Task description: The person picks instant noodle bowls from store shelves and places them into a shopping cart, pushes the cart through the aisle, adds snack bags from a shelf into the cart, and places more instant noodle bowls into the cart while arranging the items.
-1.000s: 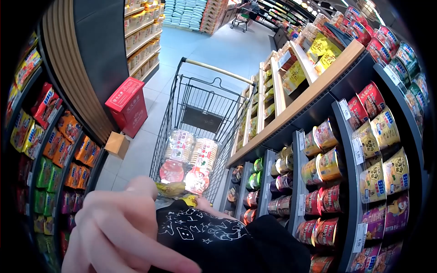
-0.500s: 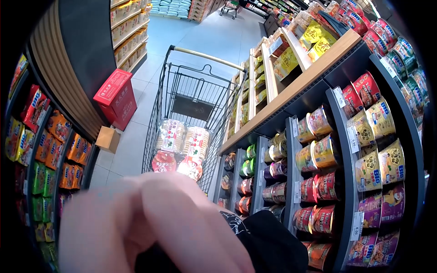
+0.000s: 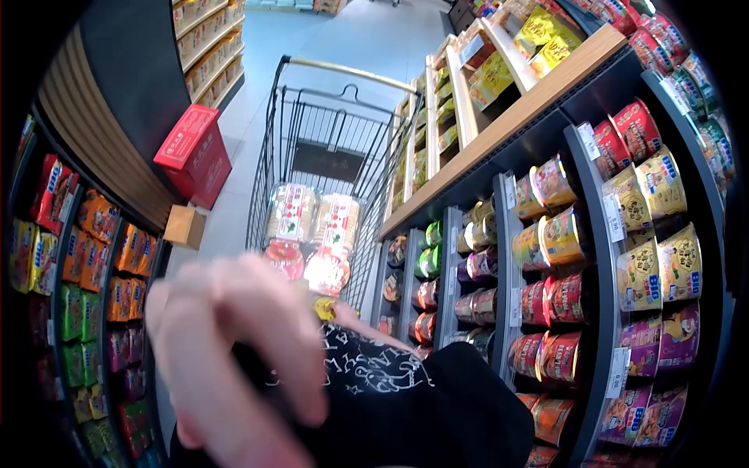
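Note:
My left hand (image 3: 226, 320) is raised close to the camera, large and blurred. Its fingers arch downward, and dark shirt shows through the gap, with nothing visible in it. Beyond it, my right hand (image 3: 341, 313) is small and partly hidden, closed at the near end of the shopping cart (image 3: 269, 148). A small yellow object (image 3: 323, 309) shows at its fingers; its kind is unclear. In the cart lie clear packs of round pale biscuits or crackers (image 3: 335, 222) with red and white labels. Nearer are red-labelled round tubs (image 3: 328, 273).
Cup and bowl noodles (image 3: 552, 296) fill the right-hand shelves, below a wooden ledge (image 3: 538, 101) with yellow bags. Bagged noodles (image 3: 82, 261) line the left shelves. A red box (image 3: 191, 148) and a cardboard-coloured block (image 3: 185, 226) stand left of the cart on the tiled floor.
My left hand has shifted up and its fingers have drawn apart from the cart, uncovering my right hand, the yellow object and the shirt print. The view has tilted down slightly.

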Motion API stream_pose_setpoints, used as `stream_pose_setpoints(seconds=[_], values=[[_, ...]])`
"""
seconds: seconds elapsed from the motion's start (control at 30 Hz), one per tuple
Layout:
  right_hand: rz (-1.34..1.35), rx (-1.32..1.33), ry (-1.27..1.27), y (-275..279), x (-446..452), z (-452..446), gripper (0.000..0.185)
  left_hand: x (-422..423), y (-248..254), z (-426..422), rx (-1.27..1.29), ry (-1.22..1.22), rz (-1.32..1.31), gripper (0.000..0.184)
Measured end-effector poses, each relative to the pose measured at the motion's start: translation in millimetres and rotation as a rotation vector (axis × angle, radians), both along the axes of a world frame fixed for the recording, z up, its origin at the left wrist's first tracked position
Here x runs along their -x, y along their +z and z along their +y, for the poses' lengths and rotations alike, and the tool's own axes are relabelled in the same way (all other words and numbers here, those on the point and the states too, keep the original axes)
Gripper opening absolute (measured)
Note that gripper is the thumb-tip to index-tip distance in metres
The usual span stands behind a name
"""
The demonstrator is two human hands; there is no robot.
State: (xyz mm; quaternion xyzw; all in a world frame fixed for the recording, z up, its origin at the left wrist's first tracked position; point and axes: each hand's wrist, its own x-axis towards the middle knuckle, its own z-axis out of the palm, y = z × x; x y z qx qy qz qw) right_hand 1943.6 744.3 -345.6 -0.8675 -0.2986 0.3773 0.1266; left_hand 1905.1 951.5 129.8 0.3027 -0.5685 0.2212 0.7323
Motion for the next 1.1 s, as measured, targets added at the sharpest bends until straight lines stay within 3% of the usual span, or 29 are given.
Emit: stream_pose_setpoints(seconds=[0.1, 0.2, 0.33, 0.37, 0.4, 0.43, 0.47, 0.53, 0.57, 0.6, 0.63, 0.67, 0.7, 0.73, 0.77, 0.8, 0.83, 0.9, 1.1], values=[[-0.039, -0.024, -0.022, -6.5, 1.9, 0.2, 0.047, -34.3, -10.6, 9.1, -0.321, 0.034, 0.001, 0.065], [0.006, -0.052, -0.046, -35.2, -6.4, 3.1, 0.059, -63.0, -14.6, 1.4, -0.316, 0.109, -0.185, 0.07], [0.114, -0.395, -0.27, -22.9, -23.7, 22.7, 0.057, -80.7, -13.2, -7.6, -0.27, 0.119, -0.306, 0.078], [0.141, -0.46, -0.348, -0.9, -30.4, 31.3, 0.059, -83.1, -15.5, -9.4, -0.264, 0.112, -0.312, 0.08], [-0.007, -0.566, -0.42, 26.2, -36.1, 41.4, 0.058, -84.4, -21.1, -11.4, -0.261, 0.111, -0.293, 0.083], [-0.136, -0.806, -0.347, 86.6, -47.7, 51.5, 0.056, -83.6, -23.2, -13.0, -0.262, 0.102, -0.289, 0.083], [0.031, -0.892, -0.45, 150.4, -60.5, 61.0, 0.054, -78.8, -25.0, -15.2, -0.283, 0.14, -0.2, 0.075], [-0.033, -1.097, -0.45, 274.3, -77.4, 56.4, 0.06, -69.0, -32.4, -14.3, -0.305, 0.162, -0.1, 0.068], [-0.092, -1.194, -0.356, 282.2, -112.3, 44.2, 0.061, -63.1, -35.1, -9.1, -0.284, 0.191, -0.025, 0.061], [-0.263, -1.533, -0.247, 362.7, -86.9, 38.5, 0.065, -56.7, -37.4, -2.4, -0.265, 0.217, 0.051, 0.054], [-0.436, -1.721, -0.183, 391.8, -90.5, 24.9, 0.07, -50.1, -39.2, 4.3, -0.248, 0.242, 0.128, 0.046], [-0.64, -1.804, -0.009, 432.2, -93.3, 18.2, 0.078, -43.2, -39.9, 9.0, -0.232, 0.266, 0.208, 0.039], [-0.992, -1.552, -0.116, 462.3, -81.3, 6.1, 0.098, -36.8, -39.5, 9.8, -0.215, 0.293, 0.285, 0.033], [-1.103, -1.506, -0.022, 490.5, -76.8, 2.9, 0.1, -28.6, -35.2, 7.0, -0.213, 0.327, 0.355, 0.032], [-0.885, -1.85, 0.161, 499.7, -80.0, -3.1, 0.092, -17.6, -31.4, 3.8, -0.209, 0.363, 0.424, 0.032], [-0.846, -1.955, 0.241, 506.5, -79.3, -7.2, 0.091, 3.3, -34.8, 13.7, -0.259, 0.287, 0.456, 0.031], [-0.846, -1.969, 0.227, 510.4, -64.1, 1.2, 0.091, 19.3, -39.0, 24.1, -0.306, 0.208, 0.494, 0.029], [-0.893, -1.978, 0.238, 517.7, -69.6, -11.1, 0.09, 0.8, 4.8, -19.3, -0.496, 0.17, 0.575, 0.027], [-0.911, -2.003, 0.264, 529.5, -51.8, -21.8, 0.088, 6.6, 18.9, -63.5, -0.508, -0.024, 0.319, 0.02]])
